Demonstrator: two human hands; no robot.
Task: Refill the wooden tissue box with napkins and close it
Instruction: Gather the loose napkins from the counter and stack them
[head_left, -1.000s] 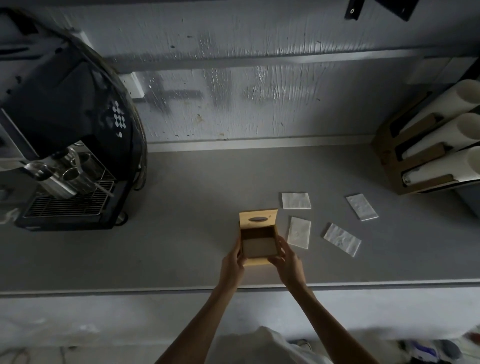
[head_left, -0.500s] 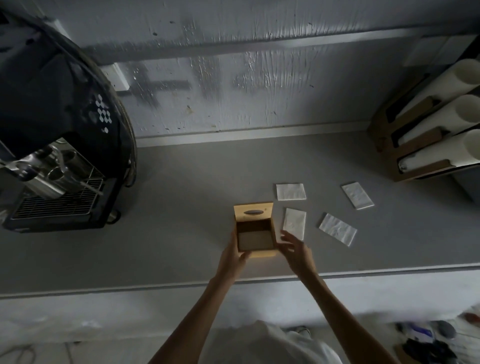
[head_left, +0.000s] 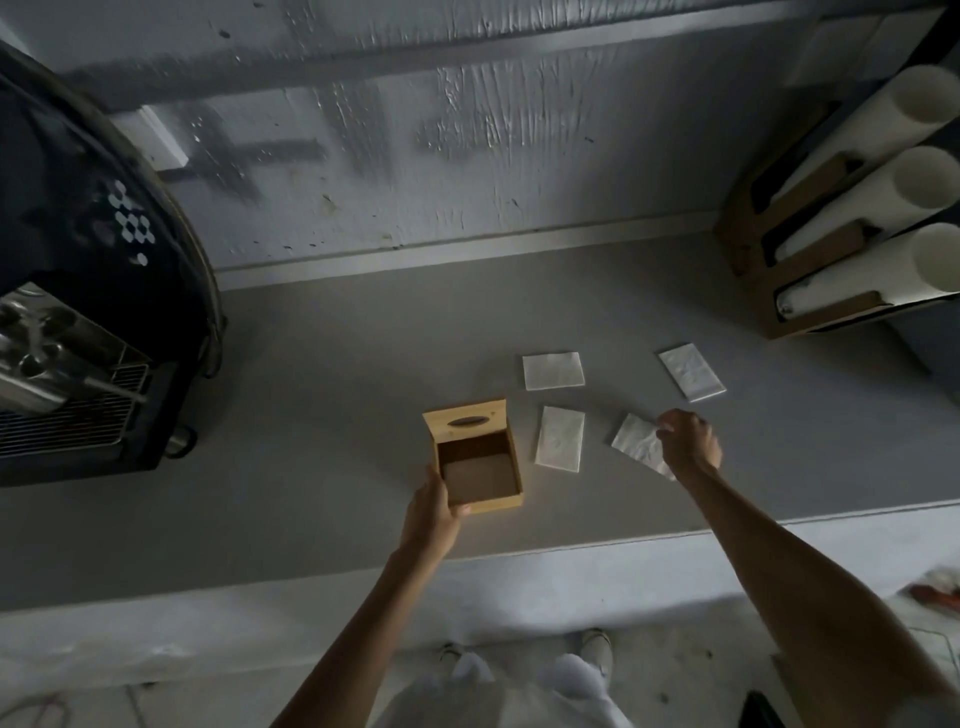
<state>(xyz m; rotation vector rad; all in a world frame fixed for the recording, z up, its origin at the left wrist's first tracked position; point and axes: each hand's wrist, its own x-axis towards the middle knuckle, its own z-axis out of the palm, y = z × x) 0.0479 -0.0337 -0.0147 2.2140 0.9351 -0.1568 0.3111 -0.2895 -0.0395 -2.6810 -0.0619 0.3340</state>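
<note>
Four napkins lie loose on the grey worktop (head_left: 322, 395), right of the wooden tissue box (head_left: 480, 467), and none is in the box yet, so the refill looks to be at its very start. The box stands near the worktop's front edge, about midway along it, its cavity bare and its slotted lid (head_left: 466, 418) hinged up on the side toward the back wall; the box's long axis runs from front edge to wall, the opening facing straight up. The left hand (head_left: 431, 517) grips the box's near-left corner, thumb over the rim and fingers wrapped on the outer wall, steadying it. The right hand (head_left: 688, 439) is over the front-right napkin (head_left: 638, 446), fingers curled down onto that napkin's far right end; whether they have pinched it or only touch it I cannot tell. That napkin lies slantwise, its long axis running from the wall side at left toward the front edge at right, with the box to its left past the near napkin (head_left: 560, 439), which lies just beside the box with its long axis nearly parallel to it. The far-left napkin (head_left: 553, 370) and the far-right napkin (head_left: 691, 371) sit nearer the wall, well apart from either hand. My judgement is that the right hand, being the nearer, must carry its napkin leftward and turn it in line with the box.
</note>
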